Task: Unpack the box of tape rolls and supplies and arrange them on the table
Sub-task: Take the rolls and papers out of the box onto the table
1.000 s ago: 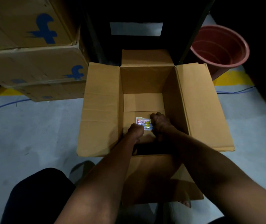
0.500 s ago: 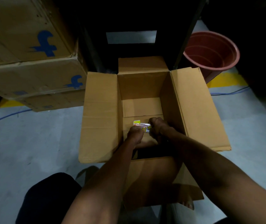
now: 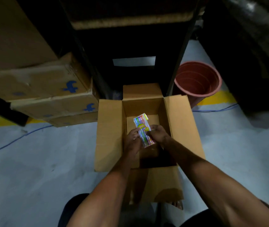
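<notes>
Item 1, carton: I am looking at an open cardboard box (image 3: 178, 128) sitting on the grey floor (image 3: 40, 161) with all four flaps folded outward. The part of its bottom that I can see is showing bare cardboard; the near corner is lying in shadow behind the forearms, so I cannot tell whether anything is remaining there.

Item 2, contents in hand: a clear packet of coloured pens (image 3: 143, 130), with a yellow label, is being held tilted above the box interior, its upper end pointing away from me.

Item 3, left hand (image 3: 133, 139): its fingers are curling round the packet's left edge and gripping it.

Item 4, right hand (image 3: 157, 133): its fingers are pinching the packet's right edge, so both hands are clamping the same packet between them.

Item 5, surroundings: stacked cartons (image 3: 48, 95) with blue markings are standing to the left, a reddish bucket (image 3: 197, 79) is standing beyond the box to the right, and a dark frame (image 3: 130, 46) is rising behind the box. A blue cable (image 3: 16, 140) is running across the floor.

Progress: I am judging the unpacking to be late, since the visible box floor is holding nothing else. No tape rolls are showing, and I am not seeing the table or anything arranged on it. Carrying this packet to the table and placing it is what appears to be left.
</notes>
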Action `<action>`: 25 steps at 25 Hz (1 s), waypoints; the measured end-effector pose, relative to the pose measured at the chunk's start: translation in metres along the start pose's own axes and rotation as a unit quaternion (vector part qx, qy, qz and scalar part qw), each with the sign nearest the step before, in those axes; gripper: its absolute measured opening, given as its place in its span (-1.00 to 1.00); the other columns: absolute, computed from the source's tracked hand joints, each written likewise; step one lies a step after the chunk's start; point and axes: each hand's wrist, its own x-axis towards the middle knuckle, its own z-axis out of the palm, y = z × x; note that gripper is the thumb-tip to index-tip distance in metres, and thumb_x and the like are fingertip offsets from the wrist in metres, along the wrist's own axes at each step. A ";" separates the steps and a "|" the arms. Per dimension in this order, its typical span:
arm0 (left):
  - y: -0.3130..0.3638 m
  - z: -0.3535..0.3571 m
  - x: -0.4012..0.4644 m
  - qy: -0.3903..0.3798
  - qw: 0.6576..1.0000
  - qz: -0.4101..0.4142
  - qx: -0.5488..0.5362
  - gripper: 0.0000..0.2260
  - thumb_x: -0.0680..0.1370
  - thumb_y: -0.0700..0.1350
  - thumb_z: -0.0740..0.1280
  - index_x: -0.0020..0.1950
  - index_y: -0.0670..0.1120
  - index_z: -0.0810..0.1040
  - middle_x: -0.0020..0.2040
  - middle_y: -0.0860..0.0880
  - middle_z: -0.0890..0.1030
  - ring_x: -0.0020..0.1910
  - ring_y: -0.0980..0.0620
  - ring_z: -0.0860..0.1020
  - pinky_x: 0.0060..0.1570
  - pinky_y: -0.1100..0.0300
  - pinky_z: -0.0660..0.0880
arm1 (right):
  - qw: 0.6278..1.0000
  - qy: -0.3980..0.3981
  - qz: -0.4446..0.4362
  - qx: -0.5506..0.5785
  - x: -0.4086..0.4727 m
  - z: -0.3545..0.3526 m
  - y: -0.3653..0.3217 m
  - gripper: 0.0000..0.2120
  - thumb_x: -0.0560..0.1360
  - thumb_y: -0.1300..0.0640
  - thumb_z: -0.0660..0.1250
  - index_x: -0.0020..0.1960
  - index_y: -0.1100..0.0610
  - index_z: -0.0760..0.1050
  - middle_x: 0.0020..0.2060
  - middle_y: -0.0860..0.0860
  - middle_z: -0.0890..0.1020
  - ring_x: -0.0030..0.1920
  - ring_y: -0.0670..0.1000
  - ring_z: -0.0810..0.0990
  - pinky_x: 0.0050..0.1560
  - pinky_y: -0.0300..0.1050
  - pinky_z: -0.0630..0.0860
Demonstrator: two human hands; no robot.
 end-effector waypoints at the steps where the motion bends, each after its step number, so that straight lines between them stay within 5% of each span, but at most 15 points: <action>1: 0.014 -0.001 -0.018 0.006 1.000 0.003 0.003 -0.65 0.45 -0.36 0.20 0.12 -0.07 0.59 0.09 -0.25 0.64 -0.04 -0.20 0.62 -0.03 -0.11 0.58 | 1.000 -0.005 0.005 0.017 -0.022 -0.007 -0.016 -0.88 0.50 0.45 0.28 -0.05 0.30 0.54 -0.28 0.12 0.66 -0.37 -0.05 0.62 -0.33 -0.24 0.56; 4: 0.061 -0.004 -0.076 -0.016 0.999 0.024 0.030 -0.70 0.35 -0.28 0.31 0.01 -0.01 0.64 0.05 -0.20 0.66 0.06 -0.32 0.62 0.10 -0.25 0.55 | 0.998 -0.032 -0.005 0.051 -0.091 -0.028 -0.061 -0.88 0.54 0.37 0.27 -0.07 0.34 0.58 -0.19 0.26 0.67 -0.26 0.09 0.64 -0.20 -0.07 0.59; 7: 0.136 0.003 -0.147 -0.017 0.996 -0.005 0.085 -0.68 0.45 -0.41 0.35 0.00 -0.01 0.61 0.14 -0.22 0.63 0.15 -0.25 0.61 0.13 -0.18 0.57 | 0.997 -0.002 0.032 0.068 -0.161 -0.052 -0.119 -0.85 0.54 0.34 0.29 0.04 0.33 0.61 -0.04 0.28 0.68 -0.14 0.13 0.67 -0.09 0.00 0.62; 15: 0.315 0.030 -0.332 -0.026 0.996 -0.024 0.086 -0.71 0.44 -0.50 0.32 0.05 -0.21 0.63 0.05 -0.19 0.67 -0.19 0.00 0.62 -0.37 0.29 0.54 | 0.996 -0.003 0.069 0.048 -0.338 -0.136 -0.277 -0.80 0.51 0.38 0.30 0.07 0.23 0.61 -0.18 0.06 0.67 -0.29 -0.06 0.63 -0.43 -0.32 0.50; 20: 0.398 0.047 -0.366 -0.039 0.997 0.010 0.064 -0.74 0.49 -0.45 0.32 0.12 -0.24 0.62 0.01 -0.16 0.69 -0.25 0.11 0.68 -0.31 0.27 0.59 | 0.995 -0.026 0.044 0.082 -0.362 -0.171 -0.346 -0.84 0.51 0.34 0.33 -0.01 0.16 0.63 -0.05 0.14 0.72 -0.09 0.10 0.70 -0.11 -0.04 0.63; 25: 0.460 0.060 -0.346 -0.019 0.997 0.051 0.046 -0.78 0.54 -0.35 0.29 0.11 -0.19 0.64 0.00 -0.16 0.70 -0.16 -0.03 0.68 -0.20 0.16 0.62 | 0.995 -0.002 0.010 0.097 -0.340 -0.174 -0.411 -0.78 0.49 0.37 0.33 0.10 0.25 0.62 -0.04 0.19 0.70 -0.17 0.07 0.68 -0.24 -0.11 0.59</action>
